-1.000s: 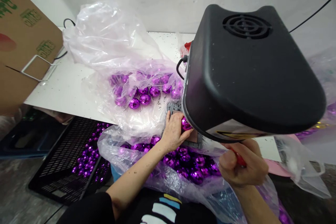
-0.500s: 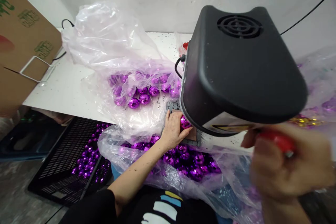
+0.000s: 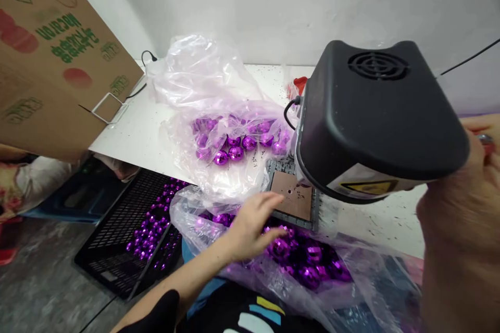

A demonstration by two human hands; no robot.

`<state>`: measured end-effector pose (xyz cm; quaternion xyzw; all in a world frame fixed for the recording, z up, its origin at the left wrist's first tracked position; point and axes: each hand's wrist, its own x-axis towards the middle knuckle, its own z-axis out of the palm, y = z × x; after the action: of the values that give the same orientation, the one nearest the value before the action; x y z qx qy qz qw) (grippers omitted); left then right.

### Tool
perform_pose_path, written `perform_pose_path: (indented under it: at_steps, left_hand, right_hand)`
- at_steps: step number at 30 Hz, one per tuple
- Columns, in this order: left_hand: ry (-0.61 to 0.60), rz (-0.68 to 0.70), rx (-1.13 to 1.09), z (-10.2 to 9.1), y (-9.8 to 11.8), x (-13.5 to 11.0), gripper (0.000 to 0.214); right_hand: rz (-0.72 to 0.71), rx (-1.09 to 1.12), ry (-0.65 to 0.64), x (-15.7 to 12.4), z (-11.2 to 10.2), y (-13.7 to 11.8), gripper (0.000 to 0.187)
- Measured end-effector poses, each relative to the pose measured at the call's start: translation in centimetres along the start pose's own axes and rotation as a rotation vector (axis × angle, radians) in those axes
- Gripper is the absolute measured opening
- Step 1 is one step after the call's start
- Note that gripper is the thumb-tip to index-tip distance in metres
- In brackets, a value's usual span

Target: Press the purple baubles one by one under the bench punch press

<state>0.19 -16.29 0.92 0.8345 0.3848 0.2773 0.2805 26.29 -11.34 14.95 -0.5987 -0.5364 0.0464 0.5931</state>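
My left hand (image 3: 253, 226), thumb and fingers apart, hovers over shiny faceted purple balls (image 3: 312, 255) in the clear plastic bag (image 3: 242, 281) across my lap. Its fingertips are close to the near edge of a brown square pad (image 3: 287, 187) on a grey slotted base. No ball sits on that pad; a small hole and dark crumbs show there. Over the base stands a bench press with a black rounded head (image 3: 383, 114). At the right edge, my right hand (image 3: 469, 187) is closed around the press's red lever handle (image 3: 488, 146), mostly hidden by the fingers.
More purple balls (image 3: 236, 153) lie in an open plastic bag (image 3: 207, 73) on the white table (image 3: 133, 140). A black crate (image 3: 105, 239) holding purple balls is on the floor. At left stands a cardboard box (image 3: 74, 78). Another person's sleeve (image 3: 39, 179) shows below it.
My left hand has left the pad and come back over the lap bag; the ball it held there is gone from the pad. My right hand has risen with the lever handle.
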Motion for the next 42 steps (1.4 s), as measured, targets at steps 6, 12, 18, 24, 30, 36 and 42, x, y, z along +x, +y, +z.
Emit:
perform_pose_path:
  at_steps: [6, 12, 18, 24, 30, 36, 42]
  left_hand:
    - [0.231, -0.305, 0.53, -5.6, -9.0, 7.0, 0.038]
    - [0.247, -0.403, 0.272, -5.4, -10.0, 7.3, 0.042]
    - [0.141, -0.509, -1.055, -5.3, -3.9, 4.8, 0.051]
    - [0.047, -0.637, -1.237, -0.9, -2.0, 3.9, 0.047]
    - [0.199, -0.53, -0.935, 2.6, -2.9, 4.5, 0.045]
    - [0.205, -0.379, -0.663, 5.2, -3.9, 5.1, 0.052]
    - [0.214, -0.216, -0.306, 6.0, -3.5, 5.3, 0.045]
  right_hand:
    - [-0.057, 0.024, 0.023, 0.4, 0.3, 0.1, 0.034]
    - [-0.076, -0.013, -0.03, 0.5, 0.0, -0.1, 0.037]
    - [-0.082, -0.006, -0.065, 0.8, 0.1, -0.2, 0.041]
    - [-0.05, 0.021, -0.098, 0.7, 0.0, -0.4, 0.045]
    - [-0.03, 0.024, -0.12, 0.6, -0.2, -0.3, 0.045]
    - [-0.011, 0.056, -0.115, 0.5, 0.1, -0.5, 0.044]
    - [-0.023, 0.059, -0.115, 0.6, 0.0, -0.4, 0.044]
